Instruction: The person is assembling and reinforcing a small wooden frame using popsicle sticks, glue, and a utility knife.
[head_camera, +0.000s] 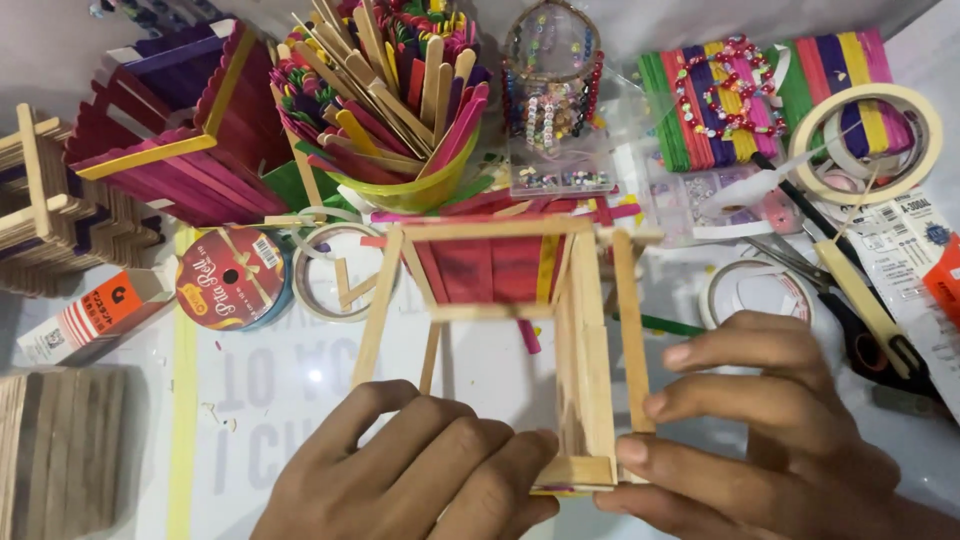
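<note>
An open box frame of plain wooden craft sticks (590, 350) stands on the white work surface, its far wall filled with red sticks. My left hand (410, 470) grips the frame's near bottom corner from the left, fingers curled. Opposite it, my right hand (770, 430) presses against the frame's right upright stick and the same near corner, with the thumb at the base.
A green cup of coloured sticks (400, 100) and a purple-red stick box (190, 120) stand behind. Tape rolls (865, 140), a ribbon spool (230, 278), beads (550, 100), scissors (850, 300), coloured stick bundles (700, 110) and a wooden stack (55, 450) surround the frame.
</note>
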